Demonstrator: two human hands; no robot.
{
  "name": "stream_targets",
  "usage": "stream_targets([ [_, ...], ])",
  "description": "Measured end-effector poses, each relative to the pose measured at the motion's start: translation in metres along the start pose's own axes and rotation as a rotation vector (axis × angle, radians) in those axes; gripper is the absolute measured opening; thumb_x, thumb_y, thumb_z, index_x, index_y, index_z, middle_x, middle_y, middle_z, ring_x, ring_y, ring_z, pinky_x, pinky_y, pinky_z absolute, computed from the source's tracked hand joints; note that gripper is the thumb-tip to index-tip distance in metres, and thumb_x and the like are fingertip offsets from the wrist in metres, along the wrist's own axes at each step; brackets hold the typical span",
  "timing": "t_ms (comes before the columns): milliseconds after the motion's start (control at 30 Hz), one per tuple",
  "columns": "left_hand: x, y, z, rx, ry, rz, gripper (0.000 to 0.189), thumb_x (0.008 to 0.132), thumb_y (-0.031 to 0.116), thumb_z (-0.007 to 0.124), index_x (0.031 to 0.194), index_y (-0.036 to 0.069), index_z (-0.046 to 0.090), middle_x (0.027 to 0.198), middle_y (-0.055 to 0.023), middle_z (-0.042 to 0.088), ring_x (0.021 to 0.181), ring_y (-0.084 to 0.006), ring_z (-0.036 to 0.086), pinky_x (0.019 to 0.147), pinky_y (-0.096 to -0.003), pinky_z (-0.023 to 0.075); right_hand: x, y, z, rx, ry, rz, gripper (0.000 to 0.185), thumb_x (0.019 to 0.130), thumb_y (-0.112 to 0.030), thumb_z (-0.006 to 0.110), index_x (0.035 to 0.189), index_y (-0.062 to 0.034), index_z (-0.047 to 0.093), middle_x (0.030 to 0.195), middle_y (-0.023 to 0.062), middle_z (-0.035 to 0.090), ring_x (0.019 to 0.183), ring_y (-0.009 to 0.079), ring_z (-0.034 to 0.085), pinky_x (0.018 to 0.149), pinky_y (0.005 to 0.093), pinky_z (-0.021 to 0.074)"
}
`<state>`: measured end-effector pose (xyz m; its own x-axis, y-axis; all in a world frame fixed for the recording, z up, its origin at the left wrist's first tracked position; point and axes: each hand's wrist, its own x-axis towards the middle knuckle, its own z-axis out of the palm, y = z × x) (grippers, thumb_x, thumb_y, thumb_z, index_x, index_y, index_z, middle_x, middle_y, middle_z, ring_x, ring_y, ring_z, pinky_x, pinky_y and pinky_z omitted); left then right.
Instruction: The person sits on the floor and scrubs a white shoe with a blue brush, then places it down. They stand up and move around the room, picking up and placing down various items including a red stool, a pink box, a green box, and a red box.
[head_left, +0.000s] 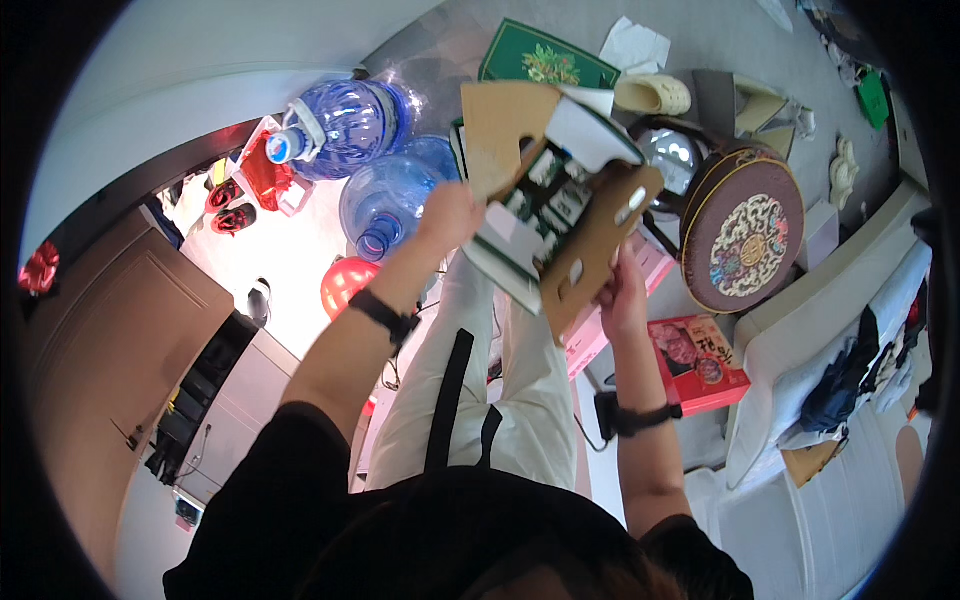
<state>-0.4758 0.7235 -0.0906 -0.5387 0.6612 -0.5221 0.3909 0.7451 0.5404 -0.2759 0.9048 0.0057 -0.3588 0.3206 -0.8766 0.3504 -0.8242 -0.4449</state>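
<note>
In front of me an open cardboard gift box, green and white outside, is held tilted above the floor. Its two brown flaps with cut-out holes stand spread apart, a left flap and a right flap. Several small white and dark green packages sit inside. My left hand, slightly blurred, grips the box by its left side; its fingertips are partly hidden. With thumb and fingers, my right hand pinches the lower edge of the right flap.
Large blue water bottles and a red balloon are at left. A green lid with a plant print lies beyond the box. To the right are a round embroidered stool, a red carton and a pale sofa.
</note>
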Motion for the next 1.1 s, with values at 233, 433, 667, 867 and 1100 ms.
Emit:
stream_targets([
  [233,-0.137,0.072,0.007,-0.237,0.066,-0.061,0.018,0.077,0.020,0.061,0.088,0.006,0.066,0.072,-0.0215,0.062,0.069,-0.0409,0.062,0.062,-0.0483,0.0500,-0.104,-0.014,-0.031,-0.378,-0.005,-0.092,0.032,0.085,-0.035,0.070,0.086,-0.0092,0.051,0.062,-0.0025,0.050,0.045,0.0058,0.043,0.040,0.0209,0.0322],
  [433,-0.222,0.111,0.022,-0.287,0.201,-0.101,0.017,0.076,0.019,0.060,0.084,0.005,0.067,0.071,-0.0222,0.062,0.069,-0.0405,0.062,0.063,-0.0486,0.0503,-0.165,-0.025,-0.053,-0.609,-0.063,-0.108,0.033,0.082,-0.027,0.075,0.076,-0.0113,0.047,0.059,-0.0029,0.049,0.043,0.0051,0.041,0.038,0.0205,0.0300],
  [667,-0.312,0.148,0.019,-0.337,0.379,-0.127,0.025,0.074,0.023,0.062,0.066,0.000,0.065,0.064,-0.0221,0.059,0.067,-0.0404,0.061,0.064,-0.0497,0.0497,-0.232,-0.051,-0.042,-0.763,-0.288,-0.225,0.029,0.085,-0.028,0.070,0.076,-0.0102,0.049,0.057,-0.0023,0.049,0.042,0.0054,0.040,0.038,0.0216,0.0284],
  [867,-0.383,0.160,-0.011,-0.431,0.533,-0.225,0.023,0.070,0.021,0.060,0.063,0.000,0.064,0.068,-0.0232,0.061,0.070,-0.0412,0.062,0.067,-0.0503,0.0496,-0.278,-0.052,-0.003,-0.895,-0.468,-0.322,0.025,0.087,-0.026,0.067,0.077,-0.0080,0.053,0.060,-0.0019,0.052,0.047,0.0053,0.043,0.042,0.0214,0.0313],
  [1100,-0.479,0.140,-0.025,-0.599,0.792,-0.340,0.023,0.073,0.022,0.061,0.068,0.000,0.064,0.066,-0.0226,0.060,0.065,-0.0401,0.062,0.061,-0.0472,0.0494,-0.341,-0.025,0.080,-1.073,-0.714,-0.325,0.025,0.088,-0.028,0.065,0.081,-0.0066,0.052,0.064,0.0010,0.056,0.050,0.0078,0.049,0.042,0.0218,0.0352],
])
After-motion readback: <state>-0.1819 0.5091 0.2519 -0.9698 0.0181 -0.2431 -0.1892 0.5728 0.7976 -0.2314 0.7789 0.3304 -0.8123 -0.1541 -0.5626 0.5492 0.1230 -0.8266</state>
